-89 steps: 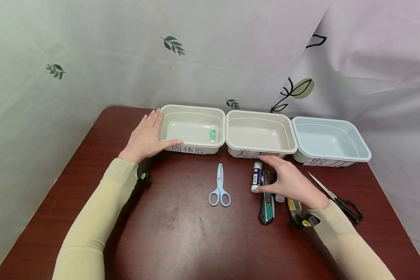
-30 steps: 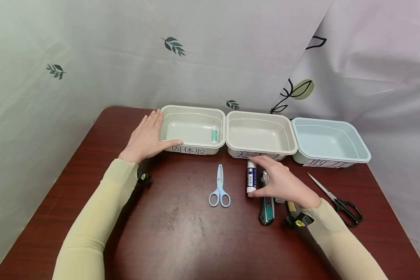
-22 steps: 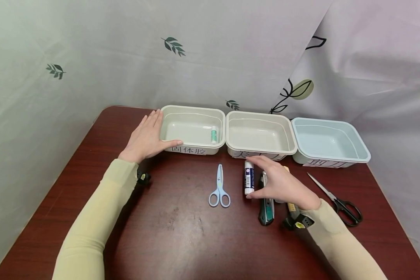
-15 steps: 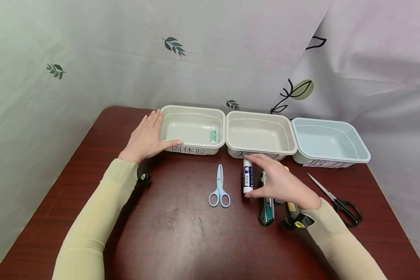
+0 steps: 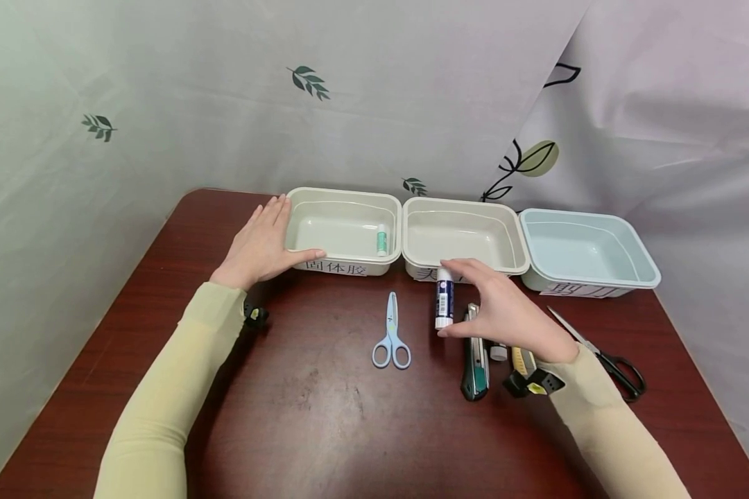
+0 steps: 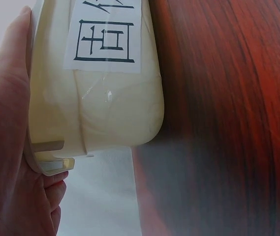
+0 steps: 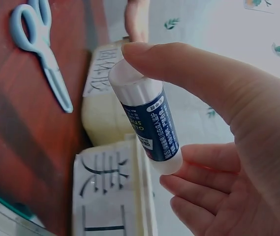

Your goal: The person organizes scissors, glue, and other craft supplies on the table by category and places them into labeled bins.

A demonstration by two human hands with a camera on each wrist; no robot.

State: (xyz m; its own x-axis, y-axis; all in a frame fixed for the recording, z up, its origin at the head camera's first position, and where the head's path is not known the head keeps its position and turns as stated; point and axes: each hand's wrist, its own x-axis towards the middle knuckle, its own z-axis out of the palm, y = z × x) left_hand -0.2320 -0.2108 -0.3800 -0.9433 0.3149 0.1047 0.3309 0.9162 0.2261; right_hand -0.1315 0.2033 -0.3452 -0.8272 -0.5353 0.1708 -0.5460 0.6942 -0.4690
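My right hand (image 5: pixel 447 299) pinches a blue-and-white glue stick (image 5: pixel 444 296) by its two ends, lifted off the table just in front of the middle cream bin (image 5: pixel 517 244). The right wrist view shows the glue stick (image 7: pixel 147 123) between thumb and fingers. My left hand (image 5: pixel 259 246) lies flat against the left side of the left cream bin (image 5: pixel 299 208), thumb along its labelled front. In the left wrist view the left hand (image 6: pixel 7 147) touches that bin (image 6: pixel 105 88). A small green-and-white glue stick (image 5: pixel 381 240) lies inside it.
On the dark red table (image 5: pixel 324 416) lie blue scissors (image 5: pixel 392 336), a green utility knife (image 5: pixel 474 353), a yellow utility knife (image 5: pixel 524 362) and black scissors (image 5: pixel 605 355). A pale blue bin (image 5: pixel 652 274) stands at the right. Curtains close off the back and sides.
My right hand has picked the blue-and-white glue stick up from beside the green knife and carried it left and toward the bins. The left hand has not moved.
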